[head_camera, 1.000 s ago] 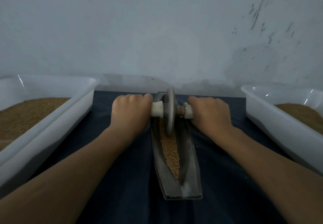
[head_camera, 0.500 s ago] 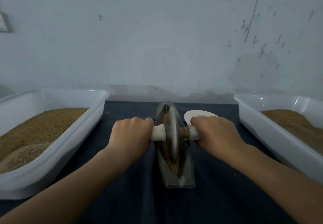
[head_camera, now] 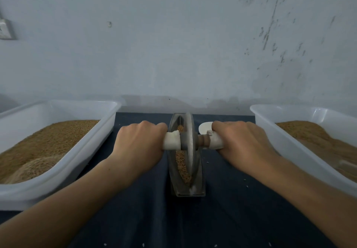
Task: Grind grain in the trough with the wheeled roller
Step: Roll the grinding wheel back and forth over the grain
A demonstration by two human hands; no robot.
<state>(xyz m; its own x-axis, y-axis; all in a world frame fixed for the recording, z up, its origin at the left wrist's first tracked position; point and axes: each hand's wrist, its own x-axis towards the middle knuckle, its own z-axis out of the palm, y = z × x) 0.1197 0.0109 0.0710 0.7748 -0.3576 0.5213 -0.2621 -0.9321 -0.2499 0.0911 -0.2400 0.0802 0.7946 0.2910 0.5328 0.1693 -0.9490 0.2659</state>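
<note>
Now, step in hand: a grinding stroke, by my reading; the wheeled roller [head_camera: 188, 141] stands upright in the groove, about midway along the trough [head_camera: 200, 180].
Trough: a narrow grey boat shape, lying lengthwise away from the person on the dark cloth [head_camera: 222, 218], between two white tubs.
Grain: tan kernels [head_camera: 182, 166] lie in the groove, showing both ahead of the wheel and behind it. They look mostly whole, so I judge much grinding remains.
Left hand: the left hand [head_camera: 141, 143] is clenched round the white-wrapped left handle [head_camera: 171, 141], knuckles up, forearm reaching straight forward.
Right hand: the right hand [head_camera: 241, 141] grips the right handle [head_camera: 215, 141] the same way, wrist level with its partner.
Next move: calls for even downward pressure from both fists and a straight run along the groove, keeping the wheel upright so kernels are not thrown over the walls.
Beside: the left tub [head_camera: 77, 151] and right tub [head_camera: 289, 147] each hold tan grain.
</note>
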